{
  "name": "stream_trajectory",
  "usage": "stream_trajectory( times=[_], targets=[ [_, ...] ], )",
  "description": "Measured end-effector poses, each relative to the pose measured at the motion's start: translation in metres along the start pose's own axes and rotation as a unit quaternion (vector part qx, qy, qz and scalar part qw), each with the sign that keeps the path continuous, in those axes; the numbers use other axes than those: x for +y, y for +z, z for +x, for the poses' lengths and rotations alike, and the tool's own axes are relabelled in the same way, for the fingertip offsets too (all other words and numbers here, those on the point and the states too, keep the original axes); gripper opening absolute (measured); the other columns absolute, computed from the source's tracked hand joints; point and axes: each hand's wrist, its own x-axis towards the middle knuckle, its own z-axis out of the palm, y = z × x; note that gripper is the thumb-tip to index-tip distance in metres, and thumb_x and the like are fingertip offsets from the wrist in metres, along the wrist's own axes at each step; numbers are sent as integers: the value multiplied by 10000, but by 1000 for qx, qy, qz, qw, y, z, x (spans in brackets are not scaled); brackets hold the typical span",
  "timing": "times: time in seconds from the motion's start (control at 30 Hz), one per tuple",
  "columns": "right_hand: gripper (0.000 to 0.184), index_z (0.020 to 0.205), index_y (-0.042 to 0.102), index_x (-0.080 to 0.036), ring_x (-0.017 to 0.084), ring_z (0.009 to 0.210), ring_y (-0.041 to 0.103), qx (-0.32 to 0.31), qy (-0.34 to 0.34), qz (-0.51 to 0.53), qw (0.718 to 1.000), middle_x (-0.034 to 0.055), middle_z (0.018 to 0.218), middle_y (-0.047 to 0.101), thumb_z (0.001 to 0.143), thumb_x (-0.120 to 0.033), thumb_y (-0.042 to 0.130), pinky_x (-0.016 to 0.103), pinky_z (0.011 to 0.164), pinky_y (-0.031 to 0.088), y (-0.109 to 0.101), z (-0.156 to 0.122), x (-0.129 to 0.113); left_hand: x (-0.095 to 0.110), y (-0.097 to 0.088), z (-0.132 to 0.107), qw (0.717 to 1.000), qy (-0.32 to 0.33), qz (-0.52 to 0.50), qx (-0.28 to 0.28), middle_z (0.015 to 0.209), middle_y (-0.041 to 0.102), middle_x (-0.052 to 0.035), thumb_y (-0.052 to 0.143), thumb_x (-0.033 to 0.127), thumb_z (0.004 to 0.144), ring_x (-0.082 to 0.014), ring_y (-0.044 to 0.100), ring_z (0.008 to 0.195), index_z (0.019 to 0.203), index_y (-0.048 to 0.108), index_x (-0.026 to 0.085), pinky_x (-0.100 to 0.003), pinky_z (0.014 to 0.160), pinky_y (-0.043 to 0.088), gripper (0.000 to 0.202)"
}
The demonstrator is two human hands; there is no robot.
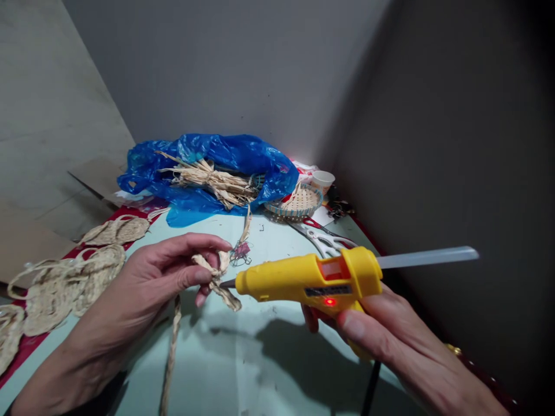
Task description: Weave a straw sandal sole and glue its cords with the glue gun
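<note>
Pinched between the thumb and fingers of my left hand (173,271) is a looped, twisted strand of dried plant fibre (225,294). A longer braided fibre cord (171,352) hangs below that hand. My right hand (390,329) is closed round the handle of a yellow hot glue gun (286,277), its red light lit. A clear glue stick (429,257) pokes out of the gun's back end. The dark nozzle points left and meets the fibre strand, or nearly so; I cannot tell whether glue is coming out.
A blue plastic bag (260,153) with a bundle of dried fibre (212,176) lies at the back. Near it are a woven basket (299,199), a paper cup (323,179) and scissors (323,238). Several braided fibre pieces (99,271) lie along the left edge. A wall (243,75) rises behind.
</note>
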Motion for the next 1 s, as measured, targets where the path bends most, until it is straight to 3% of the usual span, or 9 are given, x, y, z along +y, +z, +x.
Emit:
stream_trajectory(
  times=[0.27,0.6,0.83,1.0],
  targets=[
    [460,913,785,-276,253,922,701,-27,-4,-16,999,57,1002,768,966,-565,431,356,901,582,-3,3,-4,-1,0,-1,1000,3,4,19,673,698,54,788,279,714,-101,593,499,872,800,345,-174,456,502,172],
    [399,935,777,-289,228,920,706,-20,-27,2,999,27,1013,769,970,-533,464,291,866,583,-3,4,-4,0,-3,-4,999,-23,8,36,693,695,60,808,285,717,-78,587,505,880,799,329,-152,474,483,170],
    [382,915,772,-282,241,918,708,-27,-35,8,999,29,996,770,970,-515,473,309,857,583,-3,5,-3,-2,-7,-5,999,-24,21,29,789,700,77,818,306,739,-57,597,547,912,788,344,-134,536,490,180],
    [411,914,773,-276,247,905,705,-23,-27,5,999,41,988,768,966,-539,461,328,874,583,-3,5,-4,-1,-8,-5,999,-19,19,29,786,688,74,837,327,710,-61,586,531,905,794,347,-136,494,471,200]
  ],
)
